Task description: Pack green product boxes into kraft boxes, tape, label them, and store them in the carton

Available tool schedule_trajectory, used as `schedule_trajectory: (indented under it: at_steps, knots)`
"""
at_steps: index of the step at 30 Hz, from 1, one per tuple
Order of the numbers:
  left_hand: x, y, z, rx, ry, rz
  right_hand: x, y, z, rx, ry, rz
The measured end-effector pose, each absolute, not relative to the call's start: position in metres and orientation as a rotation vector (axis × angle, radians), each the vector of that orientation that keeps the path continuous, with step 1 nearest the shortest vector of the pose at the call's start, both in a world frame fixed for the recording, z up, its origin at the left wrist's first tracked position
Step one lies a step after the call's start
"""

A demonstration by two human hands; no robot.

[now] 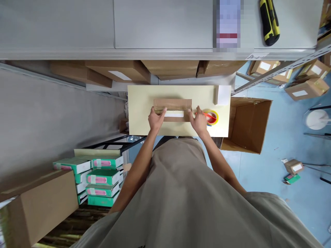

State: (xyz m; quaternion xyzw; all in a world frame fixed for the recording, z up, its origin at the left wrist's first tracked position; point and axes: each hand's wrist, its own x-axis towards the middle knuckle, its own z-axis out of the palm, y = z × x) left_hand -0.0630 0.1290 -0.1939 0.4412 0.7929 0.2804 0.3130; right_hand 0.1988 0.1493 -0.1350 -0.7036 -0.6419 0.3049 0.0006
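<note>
The left end of a cardboard box [172, 103] is pinched by the left hand [156, 120], the thumb laid on its top and the fingers along its end. By the right hand [198, 121], the right end is only touched with the thumb; its forefinger is spread away. The box is set mid-table, with a white label [174, 114] borne on its near part; no writing on it can be read.

Just beside the right hand, a red-and-yellow tape dispenser [212, 117] is laid. A white block [222, 95] is placed at the tabletop's far right corner. The widest strip of bare cream tabletop [141, 120] is left on the left; narrower ones are seen along the far and near edges.

At the right edge, an open carton [247, 124] is stood. The far side is bounded by a grey shelf [165, 27], on which a black-and-yellow knife [269, 22] is laid; its handwritten tag [257, 56] is begun with "D", the rest being unclear. Cartons [119, 70] are stored beneath. Green boxes [103, 177] are stacked near left, their print too small to be read.
</note>
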Motion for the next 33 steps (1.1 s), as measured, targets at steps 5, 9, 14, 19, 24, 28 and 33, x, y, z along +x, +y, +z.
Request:
schedule_trajectory:
  at_steps: [5,9,14,19,24,28,33]
  knots:
    - [-0.057,0.139,-0.198,0.904,2.253,0.673,0.155,0.167,-0.144,-2.362,-1.874,1.112]
    - [-0.072,0.129,-0.198,0.946,2.086,0.832,0.177,0.163,-0.158,-2.209,-1.948,1.133]
    - [-0.1,0.105,-0.19,0.982,1.823,0.89,0.203,0.142,-0.156,-2.008,-2.053,1.229]
    - [-0.12,0.077,-0.205,0.905,1.928,0.972,0.196,0.115,-0.163,-1.816,-2.136,1.008]
    - [-0.117,0.06,-0.243,0.651,2.068,1.0,0.187,0.101,-0.19,-1.654,-2.27,1.178]
    - [-0.101,0.046,-0.26,0.356,2.105,1.157,0.218,0.096,-0.201,-1.857,-2.333,0.931]
    - [-0.061,0.01,-0.258,0.254,2.094,1.117,0.276,0.095,-0.218,-2.439,-2.147,0.541]
